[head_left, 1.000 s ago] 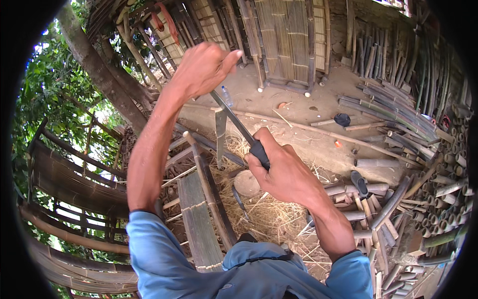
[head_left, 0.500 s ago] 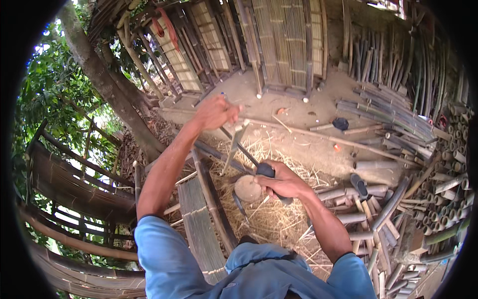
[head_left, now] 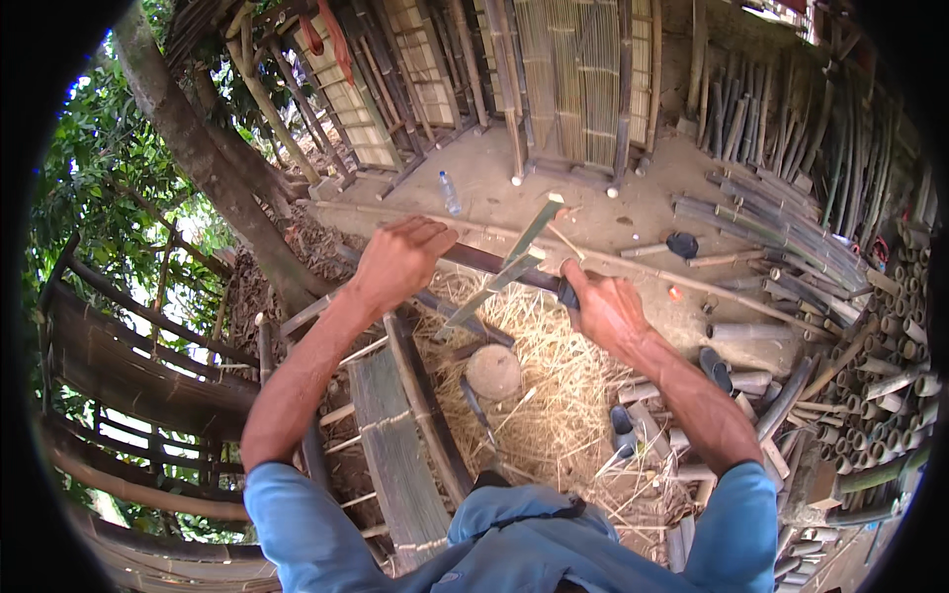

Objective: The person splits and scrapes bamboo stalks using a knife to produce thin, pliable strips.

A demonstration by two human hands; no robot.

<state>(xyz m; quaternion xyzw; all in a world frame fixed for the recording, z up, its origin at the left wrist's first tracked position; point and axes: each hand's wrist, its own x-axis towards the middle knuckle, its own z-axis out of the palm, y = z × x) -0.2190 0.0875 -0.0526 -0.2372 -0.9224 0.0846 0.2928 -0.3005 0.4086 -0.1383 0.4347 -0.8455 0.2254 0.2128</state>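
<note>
My right hand (head_left: 605, 308) is closed round the black handle of a machete (head_left: 479, 258), held level in front of me. My left hand (head_left: 405, 259) has its fingers curled over the far end of the same blade. A short green bamboo strip (head_left: 494, 290) sits across the middle of the blade, slanting up to the right, and it looks partly split along the blade. Below it, a round wooden chopping block (head_left: 493, 373) stands among pale shavings (head_left: 554, 415). Beside the block lies a dark curved tool (head_left: 476, 405), its kind unclear.
A bamboo slat bench (head_left: 397, 445) stands left of the block. Cut bamboo tubes (head_left: 890, 351) are heaped at right, near dark slippers (head_left: 714, 368). A plastic bottle (head_left: 450, 192) stands farther off, before leaning bamboo panels (head_left: 573, 89). A tree trunk (head_left: 227, 188) rises at left.
My left hand has come down and closed over the blade's far end. My right hand has moved up and right with the machete, lifting it and the bamboo strip away from the block.
</note>
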